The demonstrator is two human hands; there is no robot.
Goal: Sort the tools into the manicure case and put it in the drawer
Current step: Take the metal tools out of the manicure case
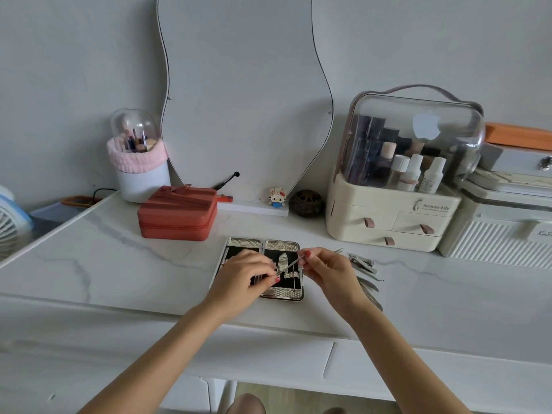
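The manicure case lies open on the white marble table, silver-edged with a black lining. Some tools sit strapped in its right half. A thin metal tool slants over the case, pinched at its lower end by my left hand and at its upper end by my right hand. Loose tools, among them nail clippers and slim metal pieces, lie on the table just right of the case, partly hidden behind my right hand.
A red zipped case stands behind and left of the case. A cream cosmetic organiser with small drawers is at the back right, a white box beside it. Table drawer fronts show below the edge.
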